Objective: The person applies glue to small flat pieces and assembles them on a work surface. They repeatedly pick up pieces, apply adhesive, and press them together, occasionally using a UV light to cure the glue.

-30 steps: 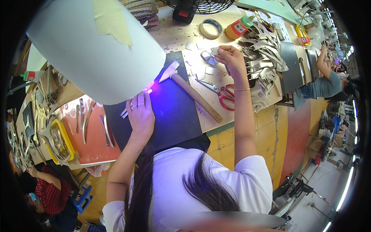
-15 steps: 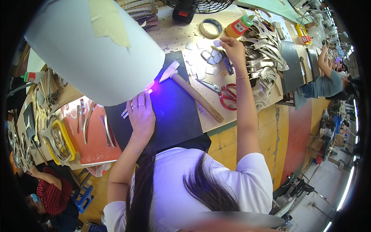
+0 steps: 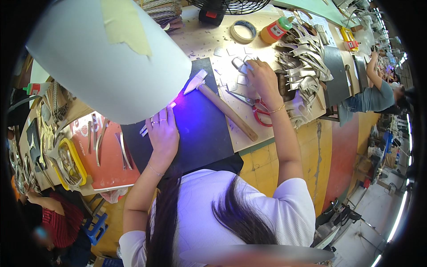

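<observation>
My left hand (image 3: 162, 133) lies on the black mat (image 3: 202, 142), fingers pressed together around a narrow pale strap (image 3: 143, 130) whose ends stick out beside it. The big white lamp shade (image 3: 111, 66) hides part of the fingers; violet light glows at their tips. My right hand (image 3: 263, 80) is lowered over dark-rimmed silver pieces (image 3: 239, 64) on the table, fingers curled down; what they pinch is too small to make out. A wooden-handled hammer (image 3: 227, 111) rests on the mat's right side. Red-handled scissors (image 3: 261, 113) lie just below my right hand.
A tape roll (image 3: 243, 32), an orange glue bottle (image 3: 275, 31) and a heap of metallic straps (image 3: 307, 62) lie at the back right. The fan (image 3: 231, 5) stands behind. To the left are a red board (image 3: 106, 173) with strips and a yellow tray (image 3: 81, 160). Other people work at both sides.
My right hand has come down and toward me from beside the glue bottle onto the silver pieces, covering the cutter. The small white piece it held no longer shows. My left hand stays put.
</observation>
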Action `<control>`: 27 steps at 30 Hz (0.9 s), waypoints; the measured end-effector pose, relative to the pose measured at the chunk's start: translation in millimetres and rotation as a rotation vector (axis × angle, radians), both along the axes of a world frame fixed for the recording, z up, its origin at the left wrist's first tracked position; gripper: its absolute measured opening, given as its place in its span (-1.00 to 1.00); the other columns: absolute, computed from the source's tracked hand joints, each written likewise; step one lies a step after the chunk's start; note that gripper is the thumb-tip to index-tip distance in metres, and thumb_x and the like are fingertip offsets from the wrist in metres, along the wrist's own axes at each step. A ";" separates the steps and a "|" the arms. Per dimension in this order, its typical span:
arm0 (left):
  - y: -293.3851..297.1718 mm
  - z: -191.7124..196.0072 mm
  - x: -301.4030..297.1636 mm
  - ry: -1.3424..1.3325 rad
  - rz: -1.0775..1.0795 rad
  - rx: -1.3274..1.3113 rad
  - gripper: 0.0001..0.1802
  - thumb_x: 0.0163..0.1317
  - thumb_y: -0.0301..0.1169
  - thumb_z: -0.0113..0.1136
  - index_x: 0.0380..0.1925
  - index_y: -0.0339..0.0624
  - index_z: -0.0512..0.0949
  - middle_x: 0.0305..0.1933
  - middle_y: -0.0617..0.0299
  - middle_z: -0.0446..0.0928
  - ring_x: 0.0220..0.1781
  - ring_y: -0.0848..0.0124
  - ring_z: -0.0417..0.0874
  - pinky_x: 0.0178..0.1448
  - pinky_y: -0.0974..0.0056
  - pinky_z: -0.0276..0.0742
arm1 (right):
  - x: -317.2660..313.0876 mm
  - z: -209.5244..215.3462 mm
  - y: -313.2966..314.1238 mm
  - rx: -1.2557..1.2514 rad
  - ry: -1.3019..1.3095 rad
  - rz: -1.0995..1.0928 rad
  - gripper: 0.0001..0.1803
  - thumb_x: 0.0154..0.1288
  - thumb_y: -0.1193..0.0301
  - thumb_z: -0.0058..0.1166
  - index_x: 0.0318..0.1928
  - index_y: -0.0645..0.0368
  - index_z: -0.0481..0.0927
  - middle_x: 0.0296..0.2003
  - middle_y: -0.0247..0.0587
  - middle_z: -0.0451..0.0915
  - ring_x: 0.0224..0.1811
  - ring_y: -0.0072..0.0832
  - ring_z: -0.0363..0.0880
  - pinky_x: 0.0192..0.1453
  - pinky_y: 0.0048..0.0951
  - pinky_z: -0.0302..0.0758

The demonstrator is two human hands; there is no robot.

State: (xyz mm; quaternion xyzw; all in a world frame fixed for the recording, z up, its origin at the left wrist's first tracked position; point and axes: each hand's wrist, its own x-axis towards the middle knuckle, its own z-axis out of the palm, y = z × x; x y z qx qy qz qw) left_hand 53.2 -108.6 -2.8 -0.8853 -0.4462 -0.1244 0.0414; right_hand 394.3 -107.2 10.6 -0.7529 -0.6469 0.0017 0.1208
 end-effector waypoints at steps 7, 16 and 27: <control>0.3 -0.3 0.2 -0.033 0.004 0.008 -0.58 0.16 -0.53 0.15 0.07 -0.34 0.51 0.06 0.06 0.46 0.17 0.19 0.46 0.30 0.02 0.29 | -5.0 -7.6 -1.3 0.049 -0.135 0.010 -0.64 0.17 0.49 0.11 0.02 0.22 0.61 -0.13 -0.05 0.64 -0.09 -0.15 0.60 0.02 -0.22 0.55; -0.6 0.4 -0.1 -0.023 0.010 0.004 -0.58 0.16 -0.52 0.15 0.07 -0.34 0.51 0.07 0.07 0.46 0.17 0.20 0.46 0.33 0.02 0.28 | 24.8 -4.2 7.8 0.009 0.936 -0.354 -0.53 0.34 0.59 0.06 0.26 0.20 0.49 0.01 -0.03 0.68 -0.05 -0.58 0.64 -0.01 -0.54 0.54; 0.1 -0.3 -0.5 -0.012 0.006 -0.005 -0.57 0.16 -0.53 0.15 0.08 -0.33 0.51 0.08 0.06 0.45 0.18 0.20 0.44 0.33 0.03 0.27 | 18.2 1.8 0.4 0.037 1.184 -0.222 -0.32 0.24 0.64 0.20 0.37 0.28 0.30 0.09 0.04 0.61 0.03 -0.44 0.65 0.10 -0.52 0.57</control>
